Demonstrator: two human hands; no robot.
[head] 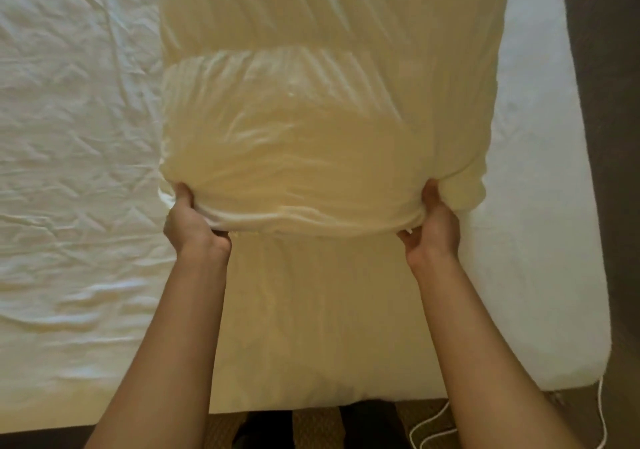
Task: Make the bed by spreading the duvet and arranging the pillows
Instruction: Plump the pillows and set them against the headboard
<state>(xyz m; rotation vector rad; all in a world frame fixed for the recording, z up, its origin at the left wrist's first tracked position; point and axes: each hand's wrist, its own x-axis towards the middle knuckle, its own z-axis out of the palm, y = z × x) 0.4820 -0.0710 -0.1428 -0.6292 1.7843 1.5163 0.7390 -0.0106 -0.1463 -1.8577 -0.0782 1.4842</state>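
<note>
A cream duvet (311, 130) lies folded in a long strip down the right half of the bed, its near part bunched into a thick fold. My left hand (194, 222) grips the left end of that fold's near edge. My right hand (431, 227) grips its right end. Both hands hold the fold lifted slightly above a lower layer of the duvet (311, 327) that reaches the bed's near edge. No pillow can be told apart from the bedding.
A wrinkled white sheet (76, 171) covers the left of the mattress. Bare white mattress (540, 206) shows at the right, ending at a dark floor strip (609, 102). A white cable (436, 421) lies on patterned carpet by my feet.
</note>
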